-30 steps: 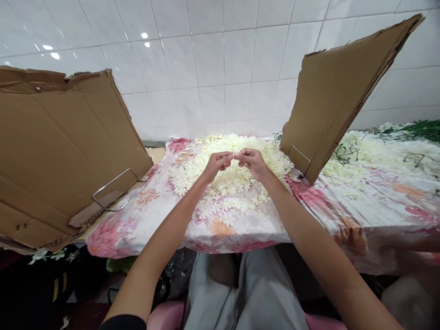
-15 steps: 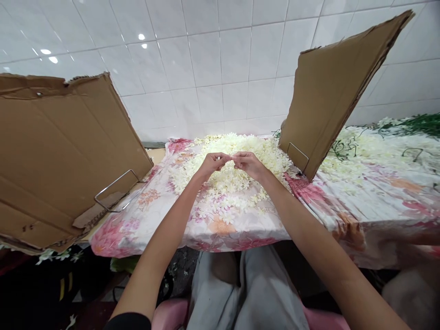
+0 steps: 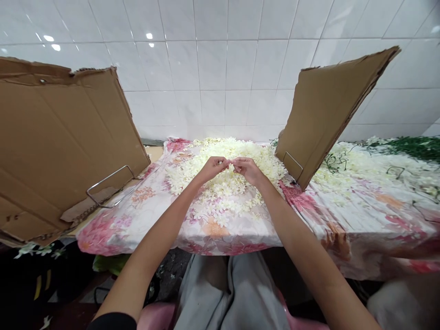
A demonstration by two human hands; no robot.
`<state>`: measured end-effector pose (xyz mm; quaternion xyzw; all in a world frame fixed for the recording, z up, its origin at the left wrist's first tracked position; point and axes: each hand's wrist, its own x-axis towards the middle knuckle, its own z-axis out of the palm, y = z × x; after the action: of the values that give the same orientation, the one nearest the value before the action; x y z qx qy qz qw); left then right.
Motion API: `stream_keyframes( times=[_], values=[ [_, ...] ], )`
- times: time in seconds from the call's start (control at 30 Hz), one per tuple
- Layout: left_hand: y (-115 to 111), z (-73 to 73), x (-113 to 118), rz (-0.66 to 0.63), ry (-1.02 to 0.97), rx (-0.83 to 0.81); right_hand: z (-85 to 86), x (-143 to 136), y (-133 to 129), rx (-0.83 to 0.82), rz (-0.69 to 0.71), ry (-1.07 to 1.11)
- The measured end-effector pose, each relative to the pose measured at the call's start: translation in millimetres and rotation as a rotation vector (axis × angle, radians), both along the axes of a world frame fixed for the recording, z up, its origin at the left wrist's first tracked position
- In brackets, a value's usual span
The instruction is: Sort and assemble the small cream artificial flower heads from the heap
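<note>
Over a heap of small cream-white artificial flowers [image 3: 227, 188], my two hands meet fingertip to fingertip. My left hand [image 3: 216, 167] is closed in a pinch, its thumb and forefinger tips pressed together. Facing it, my right hand [image 3: 246, 168] also pinches, with its tips at nearly the same spot. Whatever lies between the fingertips is too small to make out; pale petals show right around them. The heap spreads over a flowered tablecloth [image 3: 137, 215] beneath both hands.
A cardboard panel [image 3: 68, 146] stands at the left beside a wire bookend [image 3: 110, 183]. Another cardboard panel [image 3: 330, 110] rises at the right, with a wire bookend [image 3: 293, 165] at its foot. Beyond it lie more white flowers [image 3: 360, 160] and green stems [image 3: 409, 147]. A tiled wall [image 3: 213, 64] closes the back.
The camera view has tilted and shifted slightly. Both hands stay together over the flower heap, fingertips still pinched, with only a small change in the fingers' pose.
</note>
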<state>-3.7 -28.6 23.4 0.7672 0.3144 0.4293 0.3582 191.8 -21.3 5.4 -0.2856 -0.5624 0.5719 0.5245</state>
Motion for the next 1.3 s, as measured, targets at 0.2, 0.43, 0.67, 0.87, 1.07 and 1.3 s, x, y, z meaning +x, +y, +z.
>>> stream_keyframes(
  times=[0.2,0.43,0.67,0.87,1.07,1.3],
  values=[
    [-3,0.6,3,0.021,0.028,0.030,1.8,2,-1,-0.020,0.002,-0.023],
    [-4,1.8,2,0.073,0.079,0.085,0.7,0,0,-0.043,-0.025,-0.024],
    [1,-4.0,3,0.043,0.059,0.065,2.5,2,1,-0.027,-0.053,0.012],
    [4,-4.5,3,-0.013,0.005,-0.015,1.7,1,3,-0.026,-0.064,0.061],
    [3,-1.3,3,0.013,0.006,0.004,-0.6,-2,5,-0.003,-0.107,0.114],
    [1,-0.7,5,0.103,0.044,0.048,-3.4,-9,3,-0.003,-0.146,0.120]
  ],
)
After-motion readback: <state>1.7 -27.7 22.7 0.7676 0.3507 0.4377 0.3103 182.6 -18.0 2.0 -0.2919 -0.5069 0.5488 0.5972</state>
